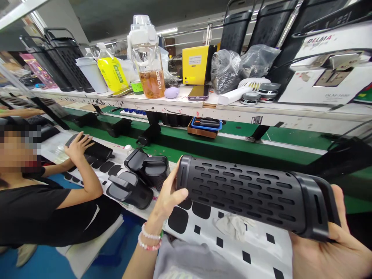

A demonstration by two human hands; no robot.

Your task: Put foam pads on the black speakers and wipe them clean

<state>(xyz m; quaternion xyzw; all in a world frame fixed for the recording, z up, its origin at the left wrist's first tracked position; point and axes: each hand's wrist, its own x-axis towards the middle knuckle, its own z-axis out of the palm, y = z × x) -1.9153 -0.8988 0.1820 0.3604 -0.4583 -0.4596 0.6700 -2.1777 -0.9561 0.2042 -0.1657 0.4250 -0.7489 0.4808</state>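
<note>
A long black slotted housing with a loop handle at its right end is held up over the bench, tilted down to the right. My left hand grips its left end, thumb on the near side. At the handle end, my right hand is closed around it, its fingers partly hidden behind the housing. Below lies a white mat with black squares, and on it a crumpled pale cloth. Several black housings with handles stand close by on the left.
A co-worker's hand rests on another black housing to the left. Above the bench runs a white shelf bearing a drink bottle, a yellow box, a phone and a white sewing-machine-like box. A blue tray sits behind.
</note>
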